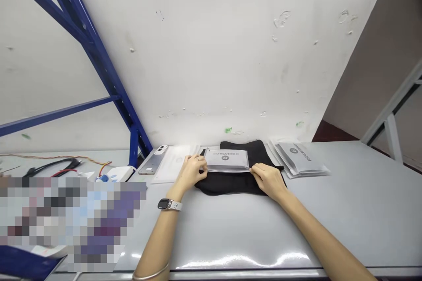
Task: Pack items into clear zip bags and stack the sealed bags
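From the head camera, both forearms reach in from the bottom edge and converge on the middle of a pale grey table (339, 210). The left hand (193, 171) is partly closed, its fingers curled over the left end of a silver pouch (227, 160) printed with a logo and a word that seems to read ROCKBROS. The right hand (267, 180) is also partly closed, with its fingertips pressed at the pouch's lower right corner, so the two hands appear to hold it by opposite ends.

The pouch lies flat on a folded black garment (237, 186), which shows above and below it. Whether any of the cloth lies inside the pouch cannot be told. Just right of the garment sits a fanned stack of matching silver pouches (296, 158). A wristwatch (169, 204) with a pale strap circles the left wrist.

Left of the left hand lie a white sheet (174, 164) and a metal plate (151, 162). Farther left are dark cables (56, 165), beside a blue steel shelf frame (99, 61). A pixelated patch hides the lower left corner.
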`<state>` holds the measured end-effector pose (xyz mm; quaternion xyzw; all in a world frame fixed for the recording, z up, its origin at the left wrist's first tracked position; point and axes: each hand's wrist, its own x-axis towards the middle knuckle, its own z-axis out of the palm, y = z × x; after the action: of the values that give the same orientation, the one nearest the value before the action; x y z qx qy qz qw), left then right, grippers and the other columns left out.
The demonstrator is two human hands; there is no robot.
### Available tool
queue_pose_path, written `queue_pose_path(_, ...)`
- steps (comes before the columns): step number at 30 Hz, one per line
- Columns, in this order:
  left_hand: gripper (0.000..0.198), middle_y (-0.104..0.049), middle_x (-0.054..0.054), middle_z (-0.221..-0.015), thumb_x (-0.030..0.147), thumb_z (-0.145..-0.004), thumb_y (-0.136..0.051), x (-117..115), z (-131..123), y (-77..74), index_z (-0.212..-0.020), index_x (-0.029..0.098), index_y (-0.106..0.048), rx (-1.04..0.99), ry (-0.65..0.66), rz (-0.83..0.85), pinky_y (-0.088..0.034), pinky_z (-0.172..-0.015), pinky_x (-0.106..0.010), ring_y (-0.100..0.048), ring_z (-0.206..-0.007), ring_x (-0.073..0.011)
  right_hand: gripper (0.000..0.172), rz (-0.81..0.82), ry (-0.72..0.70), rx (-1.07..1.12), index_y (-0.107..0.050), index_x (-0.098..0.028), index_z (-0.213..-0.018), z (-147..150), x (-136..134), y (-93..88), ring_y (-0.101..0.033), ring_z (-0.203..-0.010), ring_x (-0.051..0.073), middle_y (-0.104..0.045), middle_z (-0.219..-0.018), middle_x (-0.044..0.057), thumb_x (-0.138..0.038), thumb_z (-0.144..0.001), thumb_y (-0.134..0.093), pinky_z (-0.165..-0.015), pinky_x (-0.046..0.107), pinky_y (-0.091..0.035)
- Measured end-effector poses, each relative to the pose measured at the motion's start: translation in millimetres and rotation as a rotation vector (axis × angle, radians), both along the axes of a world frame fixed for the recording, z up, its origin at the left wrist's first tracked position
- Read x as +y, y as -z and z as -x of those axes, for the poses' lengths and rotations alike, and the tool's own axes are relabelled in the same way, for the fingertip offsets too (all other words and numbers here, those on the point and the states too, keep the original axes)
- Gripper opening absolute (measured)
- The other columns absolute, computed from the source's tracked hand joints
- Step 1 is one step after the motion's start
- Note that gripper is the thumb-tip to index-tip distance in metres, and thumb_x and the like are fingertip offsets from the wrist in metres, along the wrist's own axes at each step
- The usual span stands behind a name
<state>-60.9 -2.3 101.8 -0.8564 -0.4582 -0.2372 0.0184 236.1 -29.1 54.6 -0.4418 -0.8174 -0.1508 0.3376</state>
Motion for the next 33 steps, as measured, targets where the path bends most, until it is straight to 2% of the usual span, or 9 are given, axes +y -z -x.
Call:
queue_pose_path(5,0.011,-0.062,0.001,-0.077,0.01,-0.069,-0.051,2,5,0.7,-0.065,0.02,-0.054,-0.011,-0.011,0.061,-0.038,-0.082,-0.034,-0.056,-0.08,-0.0176,0.028,0.012,-0.013,0.008,-0.054,-0.02,-0.069,0,0,-0.1,-0.046,-0.055,0.012,-0.052,-0.062,0.0,-0.014,-0.092,-0.039,-0.054,0.025,-0.031)
queue_pose_path(11,0.014,-0.06,0.001,-0.074,0.007,-0.065,-0.046,5,9,3.7,-0.065,0.02,-0.052,-0.116,0.036,0.168,-0.043,-0.068,-0.027,-0.056,-0.069,-0.0152,0.027,0.03,-0.024,0.025,-0.054,-0.02,-0.07,0,0,1.5,-0.049,-0.057,0.013,-0.054,-0.063,0.0,-0.014,-0.092,-0.039,-0.054,0.025,-0.032)
queue_pose_path(24,0.017,-0.065,0.0,-0.076,0.008,-0.062,-0.046,5,15,8.6,-0.069,0.02,-0.056,-0.196,0.033,0.245,-0.047,-0.072,-0.03,-0.06,-0.075,-0.0177,0.021,0.108,-0.07,0.082,-0.054,-0.021,-0.075,-3,1,4.2,-0.057,-0.062,0.013,-0.061,-0.07,0.0,-0.013,-0.091,-0.041,-0.055,0.023,-0.035)
queue_pose_path(33,0.016,-0.066,0.0,-0.076,0.008,-0.061,-0.047,7,15,9.3,-0.068,0.02,-0.055,-0.199,0.043,0.263,-0.047,-0.072,-0.029,-0.061,-0.075,-0.0177,0.019,0.174,-0.074,0.086,-0.053,-0.021,-0.077,-5,1,5.6,-0.058,-0.066,0.014,-0.062,-0.074,0.0,-0.012,-0.09,-0.043,-0.058,0.024,-0.038)
